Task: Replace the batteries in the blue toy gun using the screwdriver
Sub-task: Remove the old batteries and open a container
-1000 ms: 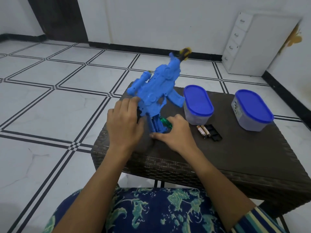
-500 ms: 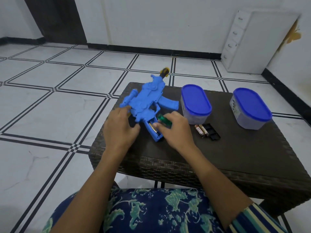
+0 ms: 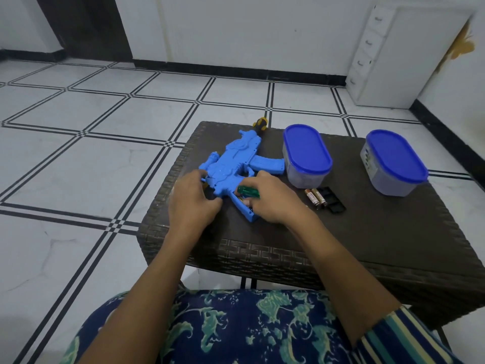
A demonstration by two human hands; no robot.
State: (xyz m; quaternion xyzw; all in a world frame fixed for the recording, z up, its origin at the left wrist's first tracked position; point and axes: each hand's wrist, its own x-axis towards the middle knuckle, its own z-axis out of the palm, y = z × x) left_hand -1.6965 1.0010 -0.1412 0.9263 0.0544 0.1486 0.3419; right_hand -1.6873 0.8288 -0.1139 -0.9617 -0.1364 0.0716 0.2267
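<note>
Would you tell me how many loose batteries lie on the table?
2 batteries, side by side between the right hand and black cover; others may hide inside the toy gun.

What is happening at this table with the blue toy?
A seated person works on the blue toy gun, which lies flat on the brown table. The left hand holds its rear end; the right hand holds a green-handled screwdriver at the grip. Two batteries and a black cover lie to the right, beside two blue-lidded containers.
</note>
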